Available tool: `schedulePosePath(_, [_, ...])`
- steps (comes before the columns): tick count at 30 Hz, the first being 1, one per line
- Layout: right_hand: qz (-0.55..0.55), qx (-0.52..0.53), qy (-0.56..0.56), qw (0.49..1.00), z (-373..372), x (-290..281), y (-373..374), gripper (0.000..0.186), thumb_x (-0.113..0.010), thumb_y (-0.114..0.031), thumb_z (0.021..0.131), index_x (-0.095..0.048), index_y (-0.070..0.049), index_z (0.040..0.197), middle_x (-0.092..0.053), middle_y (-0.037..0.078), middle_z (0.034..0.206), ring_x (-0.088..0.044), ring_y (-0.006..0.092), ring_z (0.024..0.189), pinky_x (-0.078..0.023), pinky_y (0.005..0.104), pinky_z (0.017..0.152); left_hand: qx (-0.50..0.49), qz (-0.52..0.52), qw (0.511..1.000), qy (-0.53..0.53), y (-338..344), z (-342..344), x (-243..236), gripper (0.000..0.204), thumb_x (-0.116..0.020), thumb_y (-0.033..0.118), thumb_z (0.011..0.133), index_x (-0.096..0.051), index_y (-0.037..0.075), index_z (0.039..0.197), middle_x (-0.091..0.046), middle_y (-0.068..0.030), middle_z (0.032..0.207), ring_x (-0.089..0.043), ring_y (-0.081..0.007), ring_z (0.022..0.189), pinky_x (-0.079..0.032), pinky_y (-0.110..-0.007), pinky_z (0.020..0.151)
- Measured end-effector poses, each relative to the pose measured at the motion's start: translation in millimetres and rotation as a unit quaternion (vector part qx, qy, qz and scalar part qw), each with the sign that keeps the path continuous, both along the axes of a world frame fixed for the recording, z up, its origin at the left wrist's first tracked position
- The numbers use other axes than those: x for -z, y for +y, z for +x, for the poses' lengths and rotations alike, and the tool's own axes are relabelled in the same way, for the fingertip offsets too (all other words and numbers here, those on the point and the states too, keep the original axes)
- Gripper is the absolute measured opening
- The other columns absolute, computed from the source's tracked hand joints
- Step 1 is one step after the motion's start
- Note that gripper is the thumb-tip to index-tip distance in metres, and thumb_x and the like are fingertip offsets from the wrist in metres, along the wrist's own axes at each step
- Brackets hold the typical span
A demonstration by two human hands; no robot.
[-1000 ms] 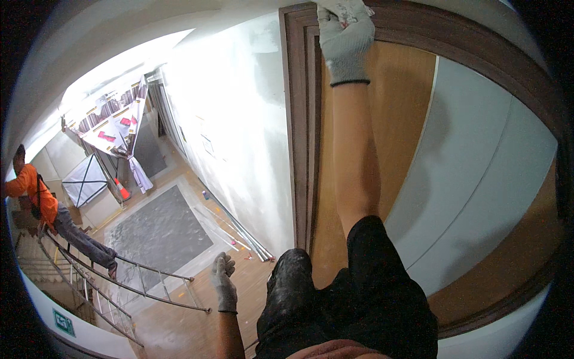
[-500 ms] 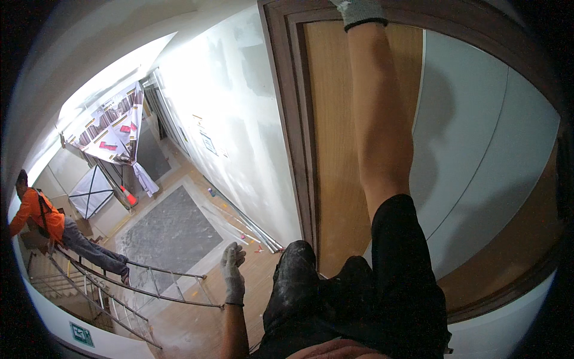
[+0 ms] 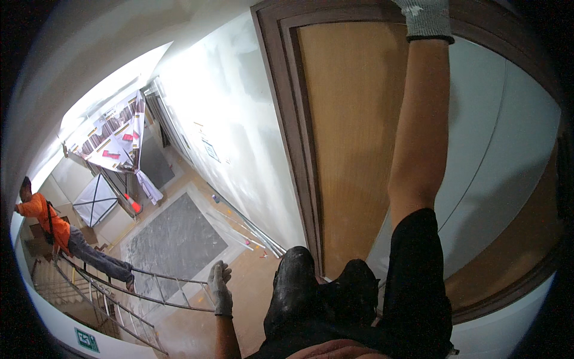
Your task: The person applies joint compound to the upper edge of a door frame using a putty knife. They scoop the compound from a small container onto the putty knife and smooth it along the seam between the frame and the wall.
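My right arm reaches up across the doorway, and my gloved right hand (image 3: 426,15) is at the brown door frame (image 3: 281,78) along the top edge of the view. Its fingers run out of the picture, so anything they hold is hidden. Low on the left, my left hand (image 3: 221,293), in a grey-white knitted glove, hangs in the air with fingers loosely bent and apart. Nothing shows in it. Behind the frame is a wood-grain door panel (image 3: 353,107), with a pale grey panel (image 3: 478,137) to its right.
A metal ladder (image 3: 173,291) extends left of my left hand. On it leans a person in an orange top (image 3: 51,221). A dark grey mat (image 3: 179,233) covers part of the floor below. Long metal strips (image 3: 257,230) lie along the patched white wall (image 3: 239,131). A traffic cone (image 3: 133,203) stands farther back.
My right hand has moved to the right along the top of the door frame. My left hand has shifted slightly left and down. The person in orange has shifted slightly in view.
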State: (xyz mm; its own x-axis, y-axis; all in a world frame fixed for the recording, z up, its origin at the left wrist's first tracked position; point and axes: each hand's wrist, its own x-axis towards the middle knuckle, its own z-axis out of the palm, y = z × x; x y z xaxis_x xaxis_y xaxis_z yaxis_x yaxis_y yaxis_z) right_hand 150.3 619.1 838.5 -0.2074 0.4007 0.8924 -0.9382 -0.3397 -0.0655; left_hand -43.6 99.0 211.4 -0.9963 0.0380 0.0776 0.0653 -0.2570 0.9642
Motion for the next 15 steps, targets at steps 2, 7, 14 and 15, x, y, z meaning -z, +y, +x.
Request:
schedulePosePath(2, [-0.001, 0.001, 0.002, 1.0, 11, 0, 2, 0.036, -0.054, -0.012, 0.1, -0.054, 0.007, 0.131, -0.068, 0.017, 0.118, -0.061, 0.0213, 0.114, -0.052, 0.0297, 0.091, -0.015, 0.002, 1.0, -0.023, -14, -4, 11, 0.029, -0.066, 0.028, 0.098, -0.069, 0.004, 0.114, -0.071, -0.0073, 0.094, -0.066, -0.0156, 0.073, -0.05, -0.027, 0.061])
schedulePosePath(7, [-0.005, 0.031, 0.015, 0.999, 61, 1, -3, 0.035, -0.055, -0.011, 0.1, -0.055, 0.007, 0.13, -0.067, 0.017, 0.119, -0.061, 0.0212, 0.114, -0.052, 0.0298, 0.091, -0.023, -0.006, 0.999, -0.034, -21, -13, 20, 0.028, -0.066, 0.028, 0.098, -0.068, 0.004, 0.112, -0.07, -0.0068, 0.091, -0.066, -0.0153, 0.072, -0.049, -0.026, 0.059])
schedulePosePath(14, [-0.05, 0.087, 0.068, 0.993, 84, 24, -14, 0.032, -0.055, -0.01, 0.1, -0.056, 0.006, 0.128, -0.066, 0.018, 0.121, -0.061, 0.0211, 0.113, -0.052, 0.0301, 0.09, 0.013, 0.094, 0.985, -0.147, -120, -62, 144, 0.025, -0.069, 0.03, 0.096, -0.066, 0.007, 0.105, -0.067, -0.0076, 0.085, -0.06, -0.017, 0.057, -0.042, -0.027, 0.044])
schedulePosePath(15, [0.004, 0.138, 0.132, 0.982, 82, 31, 7, 0.032, -0.055, -0.01, 0.1, -0.056, 0.005, 0.129, -0.065, 0.017, 0.122, -0.061, 0.0207, 0.113, -0.052, 0.0302, 0.089, 0.053, 0.121, 0.975, -0.179, -151, -85, 158, 0.025, -0.069, 0.031, 0.095, -0.066, 0.008, 0.103, -0.067, -0.0081, 0.084, -0.06, -0.0177, 0.056, -0.042, -0.028, 0.042])
